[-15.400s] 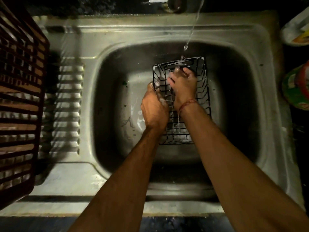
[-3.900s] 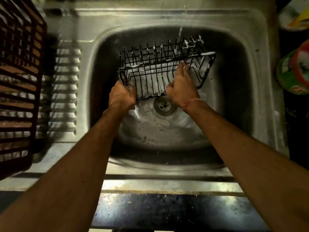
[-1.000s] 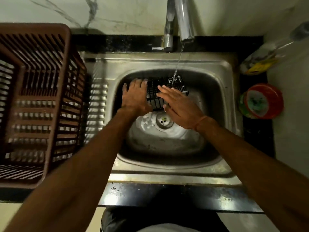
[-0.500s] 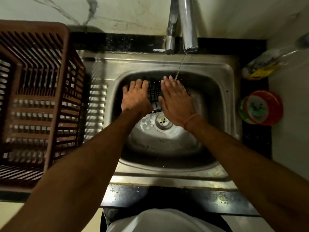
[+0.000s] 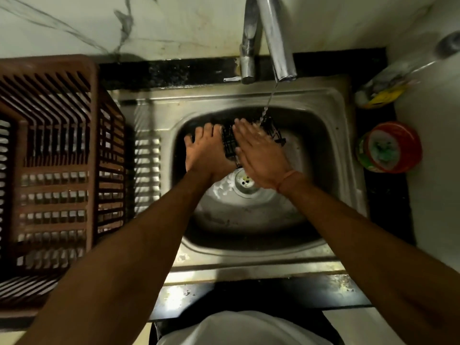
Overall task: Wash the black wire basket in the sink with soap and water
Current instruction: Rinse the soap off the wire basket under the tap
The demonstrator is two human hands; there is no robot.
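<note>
Two hands lie flat, fingers straight, on the basket (image 5: 229,143) at the sink's (image 5: 331,100) far wall: left hand (image 5: 207,151) and right hand (image 5: 260,155) hide most of it. Tap (image 5: 278,38) water falls just beside the right fingertips. Crate (image 5: 49,158) stands left; red-lidded tub (image 5: 390,146) sits on the worktop right.

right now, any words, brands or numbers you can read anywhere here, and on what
None can be read.
Red-rimmed tub right of the sink: green and white print, too blurred to read.
Bottle with yellow label behind the tub: label blurred, nothing readable.
Tap, brown plastic crate, black wire basket: no markings visible.
</note>
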